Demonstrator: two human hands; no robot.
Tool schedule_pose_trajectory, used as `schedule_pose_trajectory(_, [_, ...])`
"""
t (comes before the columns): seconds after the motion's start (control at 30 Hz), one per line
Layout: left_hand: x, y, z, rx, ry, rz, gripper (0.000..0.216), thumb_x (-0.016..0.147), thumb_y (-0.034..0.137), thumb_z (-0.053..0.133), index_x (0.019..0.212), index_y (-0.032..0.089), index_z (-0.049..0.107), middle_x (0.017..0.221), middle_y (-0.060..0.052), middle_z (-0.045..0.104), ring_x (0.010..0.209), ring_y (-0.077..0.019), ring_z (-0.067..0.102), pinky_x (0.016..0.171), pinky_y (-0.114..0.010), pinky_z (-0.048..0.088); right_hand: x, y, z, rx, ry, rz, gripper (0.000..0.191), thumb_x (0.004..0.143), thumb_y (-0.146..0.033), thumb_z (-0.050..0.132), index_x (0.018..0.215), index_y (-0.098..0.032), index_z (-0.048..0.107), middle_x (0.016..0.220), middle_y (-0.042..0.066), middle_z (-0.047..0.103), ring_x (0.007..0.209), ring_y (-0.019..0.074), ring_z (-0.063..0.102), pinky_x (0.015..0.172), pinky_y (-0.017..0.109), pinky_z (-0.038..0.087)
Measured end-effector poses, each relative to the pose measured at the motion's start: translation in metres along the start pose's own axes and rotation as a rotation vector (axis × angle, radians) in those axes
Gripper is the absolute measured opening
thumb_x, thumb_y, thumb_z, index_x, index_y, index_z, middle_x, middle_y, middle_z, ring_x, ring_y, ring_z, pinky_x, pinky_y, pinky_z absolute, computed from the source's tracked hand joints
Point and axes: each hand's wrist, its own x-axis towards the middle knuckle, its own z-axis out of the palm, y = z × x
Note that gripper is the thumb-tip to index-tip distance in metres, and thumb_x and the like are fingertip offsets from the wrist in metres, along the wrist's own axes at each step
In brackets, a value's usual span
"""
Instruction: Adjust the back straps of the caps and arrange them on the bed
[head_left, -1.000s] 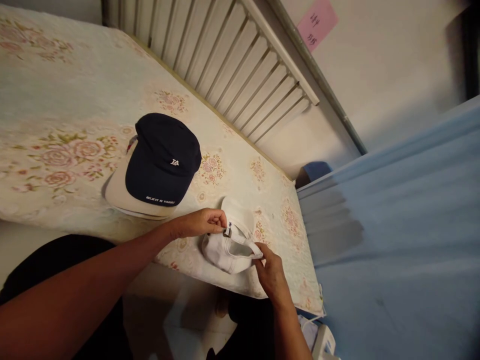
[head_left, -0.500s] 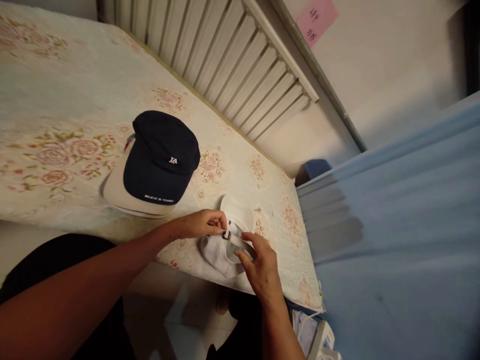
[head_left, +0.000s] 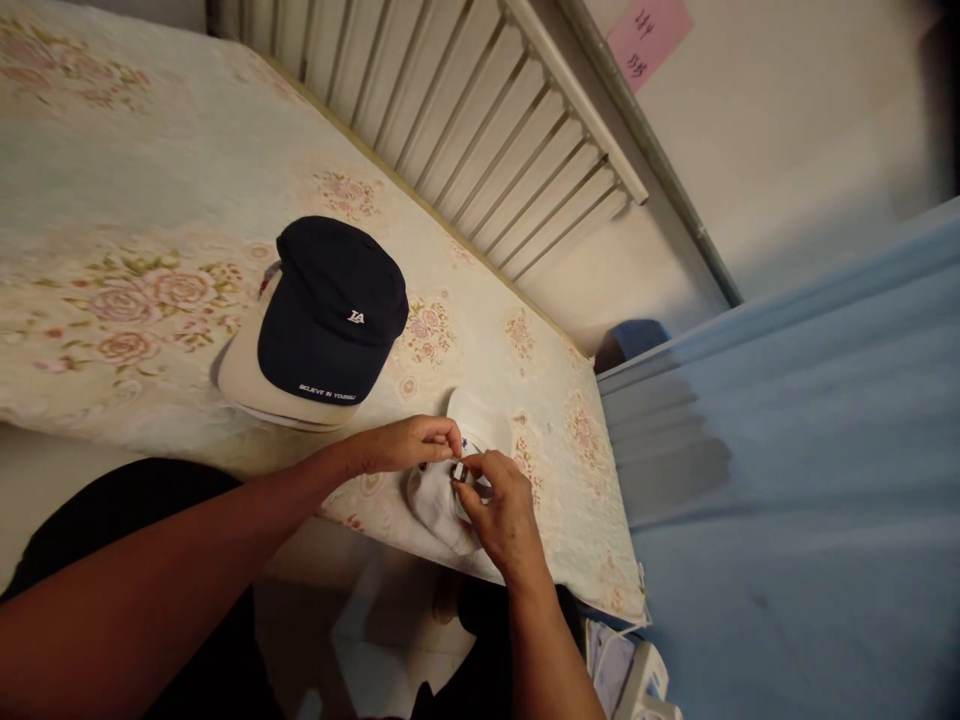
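Observation:
A white cap (head_left: 442, 505) lies upturned near the front edge of the flowered table cover, its brim (head_left: 476, 408) pointing away from me. My left hand (head_left: 420, 442) is closed at the cap's back strap, thumb and fingers pinched beside the buckle (head_left: 458, 470). From the right, my right hand (head_left: 499, 505) pinches the strap close to that dark buckle. The fingers of both hands nearly meet there, and they hide most of the strap. Left of my hands sits a navy cap (head_left: 337, 310) with white lettering, stacked on a beige cap (head_left: 247, 370).
The flowered cover (head_left: 180, 140) spreads over the surface in front of me. A metal rail (head_left: 480, 110) runs along the back, below a wall with a pink note (head_left: 649, 42). A blue curtain (head_left: 787, 480) hangs at the right, and a white appliance-like object (head_left: 643, 680) stands below it.
My right hand has slid left along the strap to the buckle, closing its fingers there. My left hand stays by the buckle. The view has shifted slightly.

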Motion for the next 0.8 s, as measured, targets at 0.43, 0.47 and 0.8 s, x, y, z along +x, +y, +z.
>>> schedule_pose_trajectory(0.43, [0.0012, 0.0040, -0.0019, 0.067, -0.017, -0.003, 0.019, 0.085, 0.033, 0.050, 0.091, 0.018, 0.059, 0.076, 0.002, 0.052, 0.069, -0.0122, 0.046, 0.064, -0.023, 0.036, -0.0013, 0.0043, 0.0009, 0.128, -0.039, 0.162, 0.015, 0.075, -0.016, 0.055, 0.087, -0.022, 0.062, 0.080, 0.000, 0.063, 0.076, 0.0157, 0.057, 0.071, 0.028, 0.047])
schedule_pose_trajectory(0.47, [0.0011, 0.0037, -0.0014, 0.069, -0.018, -0.005, 0.019, 0.085, 0.033, 0.049, 0.091, 0.018, 0.059, 0.074, 0.003, 0.051, 0.068, -0.0120, 0.046, 0.063, -0.023, 0.036, -0.0014, 0.0043, 0.0015, 0.125, -0.043, 0.169, 0.015, 0.075, -0.016, 0.055, 0.087, -0.022, 0.062, 0.079, 0.000, 0.063, 0.075, 0.0153, 0.056, 0.071, 0.027, 0.046])
schedule_pose_trajectory(0.8, [-0.0012, 0.0021, 0.0036, 0.095, 0.079, 0.170, 0.013, 0.082, 0.028, 0.055, 0.086, 0.017, 0.059, 0.094, -0.003, 0.059, 0.088, -0.0155, 0.054, 0.080, -0.028, 0.042, 0.0009, 0.0018, 0.0020, -0.004, -0.018, 0.183, 0.016, 0.075, -0.014, 0.055, 0.088, -0.020, 0.062, 0.079, 0.001, 0.063, 0.074, 0.0162, 0.056, 0.070, 0.028, 0.043])
